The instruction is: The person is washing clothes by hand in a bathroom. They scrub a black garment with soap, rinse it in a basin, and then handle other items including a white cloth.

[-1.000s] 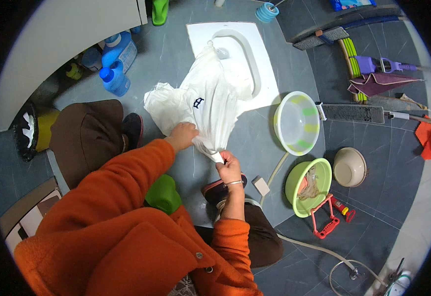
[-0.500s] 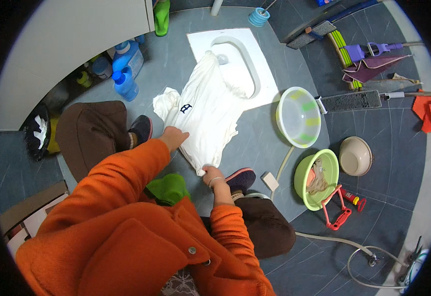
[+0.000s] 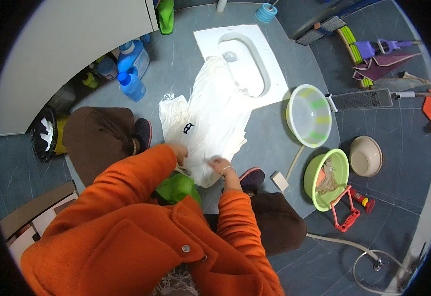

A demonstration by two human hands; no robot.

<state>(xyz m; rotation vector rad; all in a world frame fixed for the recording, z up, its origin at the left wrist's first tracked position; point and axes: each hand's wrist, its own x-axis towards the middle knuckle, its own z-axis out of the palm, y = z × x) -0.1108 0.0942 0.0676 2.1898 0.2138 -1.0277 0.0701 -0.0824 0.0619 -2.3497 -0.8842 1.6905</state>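
A white long garment [image 3: 215, 108], apparently a shirt with a small dark emblem, lies spread from the rim of the white squat toilet [image 3: 277, 74] down to between my feet. My left hand [image 3: 179, 152] is at its near left edge, the fingers turned down and mostly hidden. Over the near right part is my right hand [image 3: 220, 165], its fingers stretched toward the left and slightly blurred, with no cloth visibly gripped. A bunched white part [image 3: 172, 112], perhaps a sleeve, sits on the floor at the left. Beneath me shows something bright green [image 3: 178, 188].
To the right are a white-and-green basin [image 3: 310, 116], a light green bucket [image 3: 310, 185] with cloths, a beige bucket [image 3: 365, 156] and a white block [image 3: 279, 181]. Blue bottles [image 3: 132, 85] stand at the left. Mops [image 3: 361, 100] lean along the right wall.
The garment's near end, earlier gathered and pulled taut in my right hand, now lies wider and looser. My right hand has let that end go and moved up slightly; my left has shifted nearer me.
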